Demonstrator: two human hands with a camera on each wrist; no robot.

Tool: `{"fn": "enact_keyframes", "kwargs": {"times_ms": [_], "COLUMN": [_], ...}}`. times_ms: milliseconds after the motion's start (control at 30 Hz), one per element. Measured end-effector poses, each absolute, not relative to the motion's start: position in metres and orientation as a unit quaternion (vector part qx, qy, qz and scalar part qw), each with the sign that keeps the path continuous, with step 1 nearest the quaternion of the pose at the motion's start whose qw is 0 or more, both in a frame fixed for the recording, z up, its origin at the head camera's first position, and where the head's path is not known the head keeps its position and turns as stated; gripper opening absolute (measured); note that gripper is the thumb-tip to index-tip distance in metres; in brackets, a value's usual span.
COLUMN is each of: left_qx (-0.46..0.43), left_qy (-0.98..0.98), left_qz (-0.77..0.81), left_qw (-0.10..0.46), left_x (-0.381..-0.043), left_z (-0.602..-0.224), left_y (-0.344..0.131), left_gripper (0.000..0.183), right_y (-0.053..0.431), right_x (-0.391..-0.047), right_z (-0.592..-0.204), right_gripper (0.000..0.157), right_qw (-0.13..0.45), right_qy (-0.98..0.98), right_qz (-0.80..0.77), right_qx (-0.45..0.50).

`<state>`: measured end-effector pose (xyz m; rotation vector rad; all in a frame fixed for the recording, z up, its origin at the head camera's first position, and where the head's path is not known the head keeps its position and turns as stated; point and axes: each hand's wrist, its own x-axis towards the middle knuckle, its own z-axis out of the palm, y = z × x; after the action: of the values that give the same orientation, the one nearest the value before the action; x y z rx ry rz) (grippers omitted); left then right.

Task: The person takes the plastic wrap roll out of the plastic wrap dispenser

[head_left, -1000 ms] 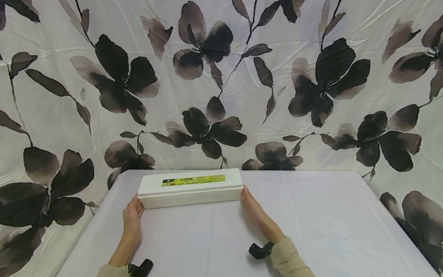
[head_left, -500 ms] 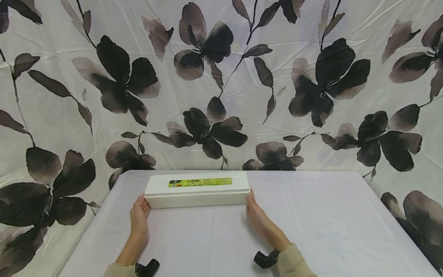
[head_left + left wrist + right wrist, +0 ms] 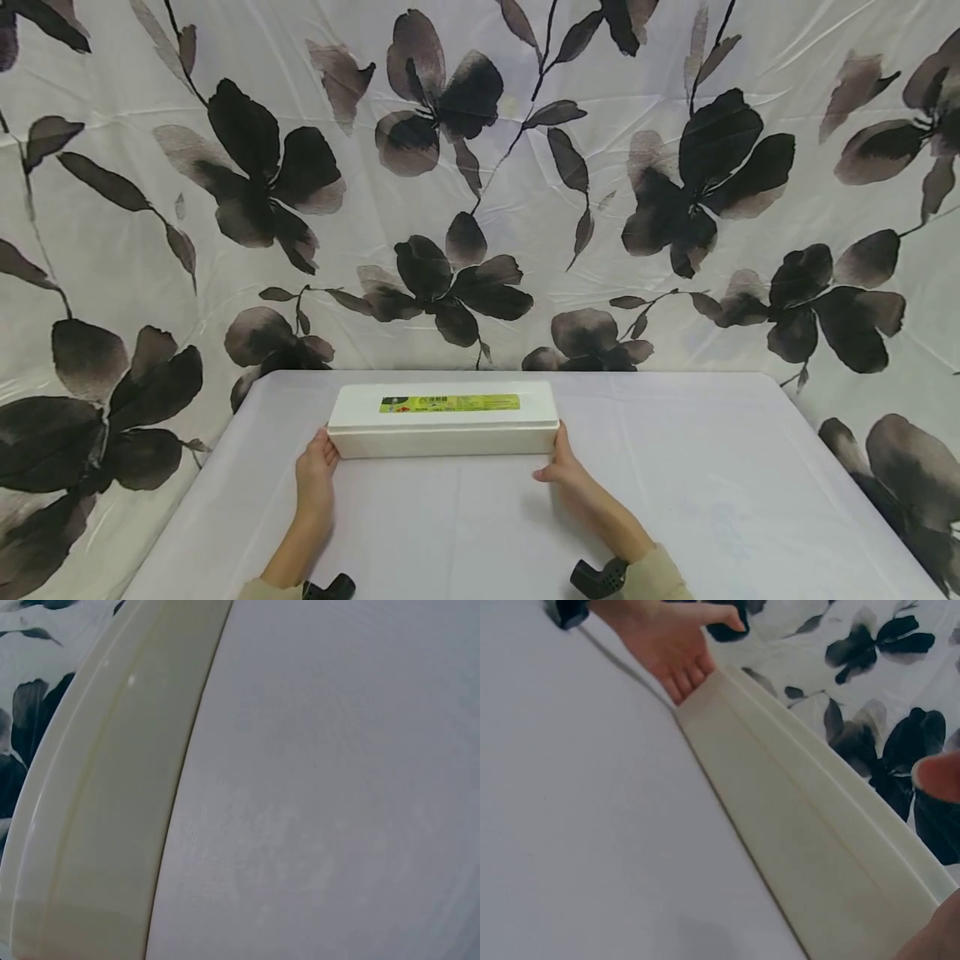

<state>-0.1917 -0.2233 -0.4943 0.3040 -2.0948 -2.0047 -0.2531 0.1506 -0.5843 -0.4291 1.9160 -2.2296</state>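
Flanking the long white rectangular box point(image 3: 444, 422) with a yellow-green label point(image 3: 450, 403), your left hand point(image 3: 316, 468) and right hand point(image 3: 567, 473) touch its ends, fingers extended, thumbs spread away. It lies on the smooth white tabletop point(image 3: 697, 483), near the far edge.

The box point(image 3: 442, 442) sits on the table point(image 3: 450, 525), between the left hand point(image 3: 316, 471) and right hand point(image 3: 572, 477). Cloth point(image 3: 510, 200) hangs behind.

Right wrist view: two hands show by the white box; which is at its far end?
The left hand, shown with palm and thumb beside the far end of the white box; the right hand shows only partly, at the right edge.
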Motion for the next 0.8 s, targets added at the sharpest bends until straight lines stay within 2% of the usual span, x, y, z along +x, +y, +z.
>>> {"fn": "enact_keyframes", "kwargs": {"times_ms": [67,133,200,800], "left_qx": [0.103,0.103,0.100,0.110], "left_qy": [-0.719,-0.721,-0.721,-0.720], "left_qz": [-0.679,-0.677,-0.677,-0.684], "left_qw": [0.109,0.108,0.106,0.047], "left_x": [-0.190,-0.189,-0.188,-0.184], "left_z": [-0.494,-0.494,-0.495,-0.485], "left_y": [-0.220,-0.217,-0.215,-0.199], "left_gripper": [0.067,0.067,0.068,0.071], "right_y": [0.145,0.143,0.143,0.179], "right_x": [-0.221,-0.202,-0.191,-0.182], "right_z": [-0.529,-0.494,-0.476,-0.493], "right_gripper": [0.116,0.115,0.114,0.115], "right_qw": [0.131,0.149,0.158,0.166], "right_qy": [0.654,0.662,0.665,0.643], "right_qz": [-0.739,-0.729,-0.726,-0.737], "right_qx": [-0.099,-0.088,-0.081,-0.127]}}
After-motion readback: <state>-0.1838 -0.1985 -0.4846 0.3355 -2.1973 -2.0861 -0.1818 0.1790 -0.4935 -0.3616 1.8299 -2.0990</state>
